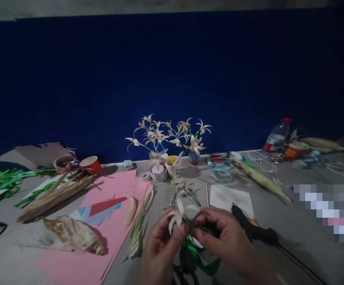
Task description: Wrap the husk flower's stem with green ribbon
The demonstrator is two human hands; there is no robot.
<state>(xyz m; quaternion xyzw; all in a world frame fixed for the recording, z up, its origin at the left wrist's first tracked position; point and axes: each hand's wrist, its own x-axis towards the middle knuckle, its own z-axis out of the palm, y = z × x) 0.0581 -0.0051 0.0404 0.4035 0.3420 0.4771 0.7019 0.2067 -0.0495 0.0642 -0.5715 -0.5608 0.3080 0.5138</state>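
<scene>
Right in front of the person, a pale flower (176, 219) with thin, curling petals sits between two bare hands: the left hand (163, 239) has thumb and fingers closed around it, while the right hand (224, 233), fingers bent, pinches in at its base. Glossy green ribbon (189, 253) hangs in smooth folds below them. To the right lies a matte black glue gun (257, 229), its cord trailing over the grey counter (305, 269); to the left, a crinkled, papery husk (73, 234) rests partly on flat pink paper (71, 265), with stringy, pale-green husk strips (139, 229) beside it. Further on are a square white sheet (232, 200) and a long, ribbed, straw-coloured husk bundle (54, 198). Near the back, finished-looking blooms (160, 136) spread pointed, star-like petals above small pots, with a clear plastic bottle (278, 136) off to the right. Behind everything stands a flat, deep-blue panel (166, 71).
</scene>
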